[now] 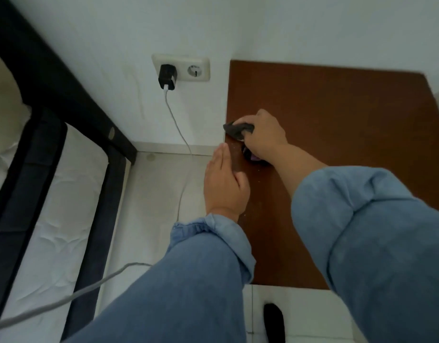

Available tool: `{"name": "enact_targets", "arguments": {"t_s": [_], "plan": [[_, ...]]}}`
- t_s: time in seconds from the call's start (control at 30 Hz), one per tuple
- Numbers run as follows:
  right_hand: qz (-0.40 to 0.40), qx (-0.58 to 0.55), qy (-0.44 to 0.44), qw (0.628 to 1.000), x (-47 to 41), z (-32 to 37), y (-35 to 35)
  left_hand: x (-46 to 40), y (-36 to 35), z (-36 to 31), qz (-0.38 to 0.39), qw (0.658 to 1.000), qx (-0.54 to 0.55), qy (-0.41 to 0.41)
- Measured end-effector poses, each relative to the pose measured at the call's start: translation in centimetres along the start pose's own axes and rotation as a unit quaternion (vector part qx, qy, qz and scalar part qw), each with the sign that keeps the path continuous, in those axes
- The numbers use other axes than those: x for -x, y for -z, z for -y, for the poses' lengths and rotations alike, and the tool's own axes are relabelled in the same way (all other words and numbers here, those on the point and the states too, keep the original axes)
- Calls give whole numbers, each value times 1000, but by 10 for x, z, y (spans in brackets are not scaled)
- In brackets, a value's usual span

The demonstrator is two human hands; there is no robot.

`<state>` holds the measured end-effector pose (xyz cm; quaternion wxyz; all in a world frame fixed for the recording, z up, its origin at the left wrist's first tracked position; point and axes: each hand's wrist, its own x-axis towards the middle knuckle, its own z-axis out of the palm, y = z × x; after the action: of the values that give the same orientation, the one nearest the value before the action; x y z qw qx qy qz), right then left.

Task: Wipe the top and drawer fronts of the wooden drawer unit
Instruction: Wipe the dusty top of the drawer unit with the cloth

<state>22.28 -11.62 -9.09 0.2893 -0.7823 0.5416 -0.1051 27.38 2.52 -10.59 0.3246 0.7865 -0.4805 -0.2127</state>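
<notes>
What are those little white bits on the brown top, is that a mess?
Yes. Small pale crumbs are scattered along the left edge of the wooden top. The right hand grips a dark cloth beside them, and the left hand is held flat at that edge. What the specks are cannot be told.

Brown top of drawer unit (337, 115), seen from above, set against white wall.

On it, near left edge: dark cloth (235, 131) bunched under the right hand (263, 137); small pale crumbs (234, 146) scattered just beside cloth. Left hand (224, 184) flat along the left edge, fingers together. A dark-and-purple bit shows under the right wrist; cannot tell what.
</notes>
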Motion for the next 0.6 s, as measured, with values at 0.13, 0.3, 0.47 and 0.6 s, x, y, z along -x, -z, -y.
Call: {"name": "enact_targets", "arguments": {"t_s": [0.13,0.3,0.47,0.6], "plan": [[-3,-13,-16,1000,3,-1,-2,12,5,3,12,1000,-3,1],[29,-10,-23,999,9,6,7,61,12,3,-9,999,4,44],[58,-22,-14,998,21,12,15,104,15,19,11,989,31,143],[58,0,6,998,39,11,13,100,11,17,-4,962,122,244]]}}
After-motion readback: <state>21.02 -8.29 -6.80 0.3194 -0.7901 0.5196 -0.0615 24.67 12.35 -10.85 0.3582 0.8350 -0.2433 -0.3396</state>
